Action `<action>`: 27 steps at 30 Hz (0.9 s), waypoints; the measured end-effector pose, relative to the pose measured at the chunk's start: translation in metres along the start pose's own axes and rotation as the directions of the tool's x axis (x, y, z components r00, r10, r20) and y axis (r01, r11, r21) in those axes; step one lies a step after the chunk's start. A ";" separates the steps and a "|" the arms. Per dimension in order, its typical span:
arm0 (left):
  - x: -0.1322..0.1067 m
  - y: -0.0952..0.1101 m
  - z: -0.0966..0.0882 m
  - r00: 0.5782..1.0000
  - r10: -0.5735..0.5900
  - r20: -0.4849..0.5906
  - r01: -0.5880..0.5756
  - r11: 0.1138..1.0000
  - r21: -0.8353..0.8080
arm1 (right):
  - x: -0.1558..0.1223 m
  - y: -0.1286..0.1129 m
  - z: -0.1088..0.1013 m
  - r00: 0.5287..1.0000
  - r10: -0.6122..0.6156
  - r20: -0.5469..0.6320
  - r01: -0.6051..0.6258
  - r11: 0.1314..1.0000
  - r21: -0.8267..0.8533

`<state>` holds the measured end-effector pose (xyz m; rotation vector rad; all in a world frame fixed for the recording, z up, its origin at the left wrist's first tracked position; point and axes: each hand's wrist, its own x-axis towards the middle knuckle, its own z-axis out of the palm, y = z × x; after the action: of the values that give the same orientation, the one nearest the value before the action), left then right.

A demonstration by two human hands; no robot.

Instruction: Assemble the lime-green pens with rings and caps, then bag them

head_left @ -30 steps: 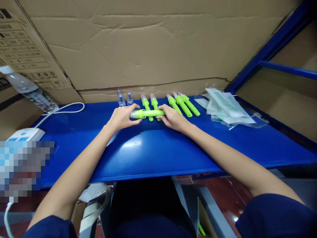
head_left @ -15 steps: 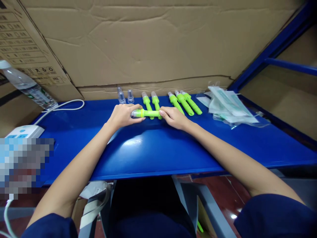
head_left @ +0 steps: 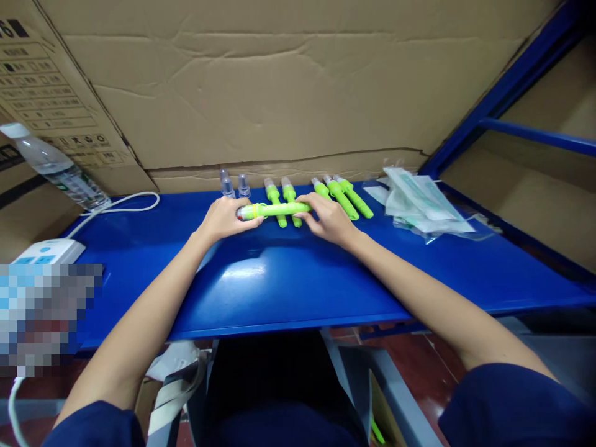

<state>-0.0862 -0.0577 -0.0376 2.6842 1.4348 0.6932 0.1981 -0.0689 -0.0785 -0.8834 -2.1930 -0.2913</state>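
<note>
Between both hands [head_left: 279, 218], a green pen [head_left: 274, 210] lies crosswise.

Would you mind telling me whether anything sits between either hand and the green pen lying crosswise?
Nothing visible does. The left hand grips the clear-capped end of the green pen, and the right hand holds its other end. Two more pens lie just behind it.
</note>
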 end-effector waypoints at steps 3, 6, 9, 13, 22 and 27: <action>-0.002 0.005 -0.002 0.999 -0.002 -0.037 0.005 0.996 0.091 | -0.003 0.000 -0.001 0.999 -0.021 0.042 0.023 0.998 -0.059; -0.003 0.007 -0.003 0.998 0.011 -0.067 0.000 0.985 0.171 | -0.006 -0.004 0.000 0.994 -0.030 0.102 0.035 0.998 -0.051; -0.003 0.007 -0.002 0.997 0.038 -0.068 -0.022 0.975 0.220 | -0.006 -0.007 0.000 0.987 0.045 0.152 -0.054 0.997 0.056; -0.003 0.010 0.000 0.994 0.091 -0.054 -0.073 0.959 0.274 | 0.000 -0.007 -0.004 0.931 0.214 0.295 -0.304 0.903 0.303; -0.001 0.018 0.000 0.999 -0.011 -0.054 0.028 0.943 0.331 | 0.010 -0.006 -0.011 0.870 0.296 0.394 -0.475 0.717 0.510; 0.001 0.008 -0.006 0.988 -0.148 -0.046 0.155 0.942 0.296 | 0.011 -0.010 -0.006 0.969 0.245 -0.037 -0.229 0.941 0.249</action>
<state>-0.0817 -0.0623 -0.0304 2.7398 1.8677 0.5363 0.1896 -0.0731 -0.0663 -0.9716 -1.9834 0.0635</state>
